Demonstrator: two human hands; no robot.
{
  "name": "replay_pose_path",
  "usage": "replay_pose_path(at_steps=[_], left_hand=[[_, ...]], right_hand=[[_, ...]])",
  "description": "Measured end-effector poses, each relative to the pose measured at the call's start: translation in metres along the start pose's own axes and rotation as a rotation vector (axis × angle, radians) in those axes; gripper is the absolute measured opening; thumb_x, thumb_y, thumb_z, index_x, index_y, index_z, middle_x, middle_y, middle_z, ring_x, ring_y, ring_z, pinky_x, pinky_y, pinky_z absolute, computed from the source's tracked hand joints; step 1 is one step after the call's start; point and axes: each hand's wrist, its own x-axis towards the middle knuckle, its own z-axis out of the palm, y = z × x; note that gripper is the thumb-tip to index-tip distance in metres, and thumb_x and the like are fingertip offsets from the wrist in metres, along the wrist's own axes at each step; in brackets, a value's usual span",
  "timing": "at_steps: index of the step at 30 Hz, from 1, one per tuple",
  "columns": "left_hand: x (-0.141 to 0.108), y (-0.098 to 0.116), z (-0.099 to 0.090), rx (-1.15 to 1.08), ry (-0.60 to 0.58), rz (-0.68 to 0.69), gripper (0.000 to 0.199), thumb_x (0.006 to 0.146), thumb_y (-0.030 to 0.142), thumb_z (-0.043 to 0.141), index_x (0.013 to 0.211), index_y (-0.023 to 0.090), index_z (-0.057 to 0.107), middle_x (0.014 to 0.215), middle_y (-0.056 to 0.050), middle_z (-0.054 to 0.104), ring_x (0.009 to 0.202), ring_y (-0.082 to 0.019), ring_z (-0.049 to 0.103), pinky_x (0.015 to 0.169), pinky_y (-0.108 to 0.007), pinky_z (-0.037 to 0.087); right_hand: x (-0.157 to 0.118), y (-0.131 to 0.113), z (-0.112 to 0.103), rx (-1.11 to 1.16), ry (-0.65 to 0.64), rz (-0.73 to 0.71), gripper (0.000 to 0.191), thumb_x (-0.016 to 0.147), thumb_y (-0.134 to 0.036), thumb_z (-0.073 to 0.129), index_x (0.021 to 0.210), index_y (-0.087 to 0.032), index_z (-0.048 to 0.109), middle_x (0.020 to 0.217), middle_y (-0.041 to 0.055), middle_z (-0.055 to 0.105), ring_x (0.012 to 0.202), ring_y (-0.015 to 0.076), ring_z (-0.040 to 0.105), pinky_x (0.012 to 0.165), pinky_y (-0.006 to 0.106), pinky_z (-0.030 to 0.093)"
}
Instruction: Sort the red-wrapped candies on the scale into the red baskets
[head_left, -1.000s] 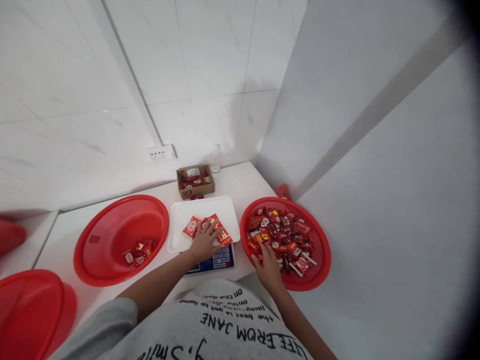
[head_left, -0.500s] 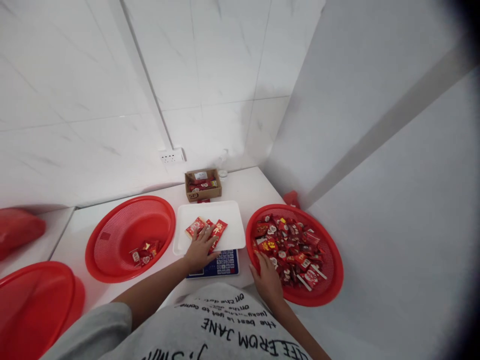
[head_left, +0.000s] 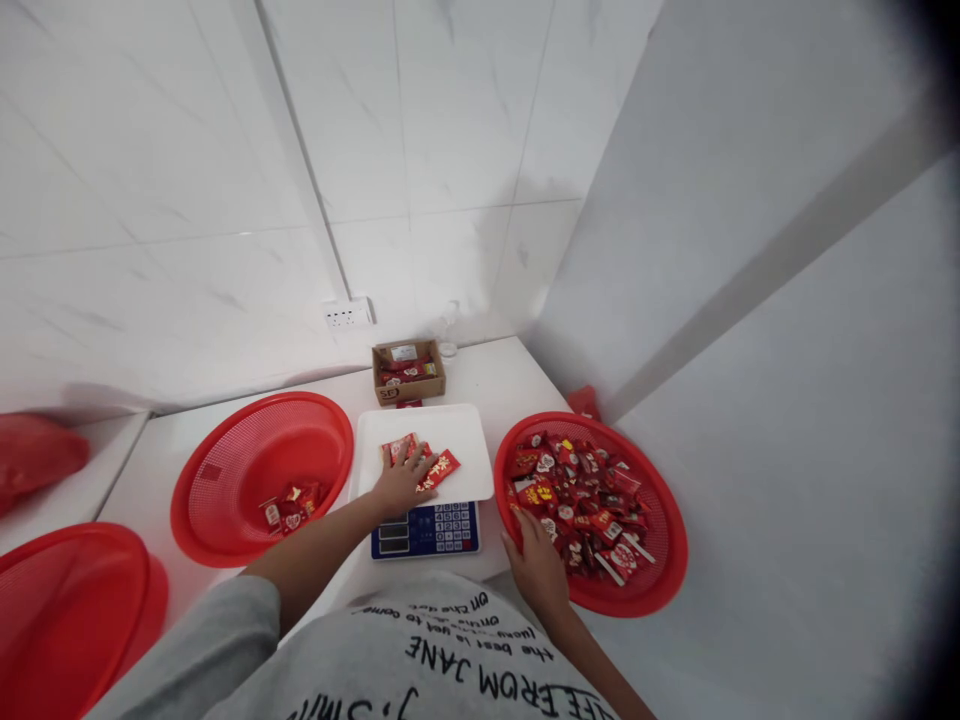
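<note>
On the white tray (head_left: 472, 440) of a blue-keyed scale (head_left: 431, 530) lie a few red packets (head_left: 442, 468). My left hand (head_left: 401, 483) rests over them with its fingers spread, covering part of them. At the right, a red basket (head_left: 671, 560) holds many small red packets (head_left: 592, 490). My right hand (head_left: 536, 560) is at this basket's near left rim, its fingers curled over the edge and partly hidden.
A red basket (head_left: 187, 500) with several packets stands left of the scale, and another red basket (head_left: 112, 535) is at the lower left. Behind the tray are a cardboard box (head_left: 409, 390) of packets and a clear bottle (head_left: 448, 335). A red bag (head_left: 41, 460) lies far left.
My left hand has shifted slightly, and the packets under it have turned and moved a little on the tray. My right hand stays at the basket rim.
</note>
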Motion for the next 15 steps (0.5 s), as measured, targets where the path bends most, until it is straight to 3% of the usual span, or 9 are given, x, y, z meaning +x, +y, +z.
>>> replay_pose_path(at_steps=[5, 8, 12, 15], left_hand=[[0.003, -0.024, -0.027, -0.033, -0.173, 0.246, 0.067, 0.080, 0.047, 0.054, 0.140, 0.033, 0.029, 0.149, -0.006, 0.025, 0.138, -0.036, 0.006, 0.104, -0.059, -0.002], [0.003, -0.035, -0.036, -0.058, -0.170, 0.288, 0.076, 0.075, 0.053, 0.058, 0.141, 0.029, 0.028, 0.150, -0.008, 0.022, 0.138, -0.034, 0.009, 0.107, -0.055, -0.001], [0.006, -0.042, -0.032, -0.069, -0.015, 0.106, 0.079, 0.079, 0.062, 0.045, 0.143, 0.022, 0.022, 0.152, -0.012, 0.011, 0.139, -0.031, 0.006, 0.108, -0.051, 0.005], [0.015, -0.041, -0.026, -0.051, 0.031, -0.070, 0.076, 0.083, 0.060, 0.037, 0.144, 0.018, 0.020, 0.151, -0.015, 0.012, 0.138, -0.033, 0.005, 0.107, -0.054, 0.009]], right_hand=[[-0.001, -0.001, -0.001, -0.014, -0.023, 0.022, 0.053, 0.086, -0.039, 0.034, 0.130, -0.011, 0.046, 0.134, 0.0137, 0.047, 0.125, 0.0244, 0.041, 0.101, 0.038, 0.037], [-0.003, -0.004, -0.004, -0.022, -0.035, 0.025, 0.054, 0.087, -0.039, 0.032, 0.131, -0.011, 0.045, 0.135, 0.0136, 0.046, 0.126, 0.0239, 0.040, 0.101, 0.037, 0.037], [-0.004, -0.007, -0.005, -0.055, -0.058, 0.057, 0.053, 0.087, -0.039, 0.032, 0.132, -0.011, 0.043, 0.135, 0.0124, 0.045, 0.126, 0.0227, 0.040, 0.100, 0.035, 0.037], [-0.004, -0.008, -0.004, -0.084, -0.068, 0.079, 0.051, 0.088, -0.038, 0.033, 0.131, -0.012, 0.044, 0.136, 0.0115, 0.045, 0.126, 0.0225, 0.040, 0.098, 0.036, 0.039]])
